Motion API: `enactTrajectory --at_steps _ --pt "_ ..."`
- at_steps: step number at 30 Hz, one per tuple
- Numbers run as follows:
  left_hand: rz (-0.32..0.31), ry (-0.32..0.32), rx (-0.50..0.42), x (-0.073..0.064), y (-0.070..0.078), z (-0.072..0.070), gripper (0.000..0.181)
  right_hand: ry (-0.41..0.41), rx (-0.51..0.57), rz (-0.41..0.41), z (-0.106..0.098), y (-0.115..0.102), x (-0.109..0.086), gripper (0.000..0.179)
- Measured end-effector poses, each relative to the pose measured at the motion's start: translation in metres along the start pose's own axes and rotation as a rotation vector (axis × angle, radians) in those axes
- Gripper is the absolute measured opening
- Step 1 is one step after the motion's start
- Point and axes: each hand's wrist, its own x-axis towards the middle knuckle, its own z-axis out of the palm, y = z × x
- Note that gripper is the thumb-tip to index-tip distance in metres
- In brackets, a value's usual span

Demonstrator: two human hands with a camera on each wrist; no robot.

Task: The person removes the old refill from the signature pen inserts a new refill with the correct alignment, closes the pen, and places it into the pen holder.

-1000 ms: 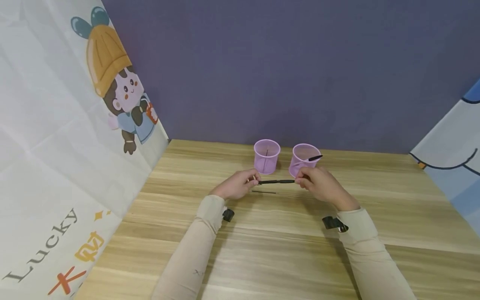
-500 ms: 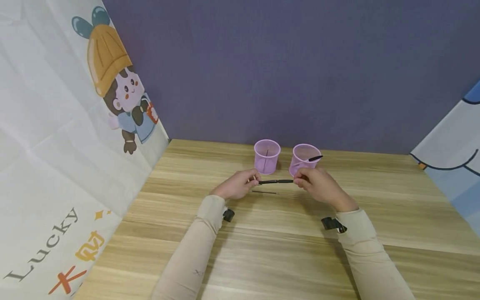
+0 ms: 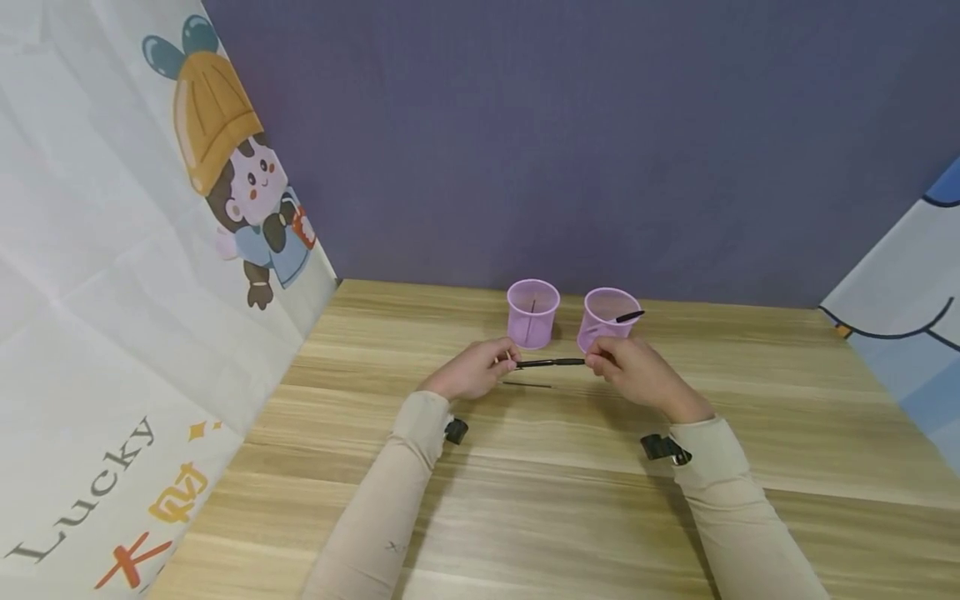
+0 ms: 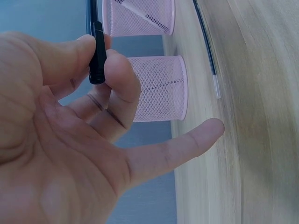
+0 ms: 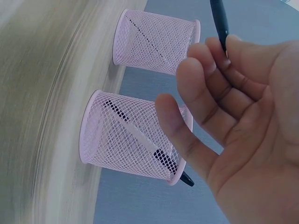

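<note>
Between my two hands a black pen (image 3: 552, 362) is held level above the table. My left hand (image 3: 474, 369) pinches its clip end between thumb and fingers; in the left wrist view the clip (image 4: 97, 51) shows beside the thumb, and one finger sticks out straight. At the other end, my right hand (image 3: 637, 373) pinches the pen's tapered part (image 5: 219, 21) between thumb and fingertips. A thin dark pen refill (image 3: 527, 384) with a clear end lies on the table just below the pen. The very tip is hidden by the right fingers.
Behind the hands stand two pink mesh pen cups. The left cup (image 3: 548, 327) contains a thin dark stick (image 3: 532, 319) like a refill. A black-capped pen (image 3: 630, 317) leans out of the right cup (image 3: 594, 323). A dark upright panel (image 3: 570, 167) borders the wooden table's back.
My right hand has shifted slightly left, so a little less of the pen shows between the hands. The left hand, the cups and the loose refill stay in place.
</note>
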Motion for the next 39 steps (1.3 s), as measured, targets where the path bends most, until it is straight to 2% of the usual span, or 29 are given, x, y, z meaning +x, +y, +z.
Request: enactTrajectory --at_steps 15,21,28,39 --pt "0.011 0.002 0.007 0.0042 -0.0033 0.0025 0.014 -0.005 -0.037 -0.037 0.0041 0.0079 0.0014 0.028" --pt "0.024 0.000 0.002 0.0050 -0.0017 0.0028 0.013 -0.022 -0.038 -0.016 0.0043 0.0086 0.0009 0.030" --pt "0.024 0.002 0.007 0.0039 -0.0017 0.0013 0.012 -0.045 -0.009 0.019 0.0064 0.0082 0.0027 0.034" --pt "0.022 0.007 0.011 0.0012 -0.0008 -0.0011 0.012 -0.052 0.049 0.028 0.0085 0.0072 0.0039 0.038"
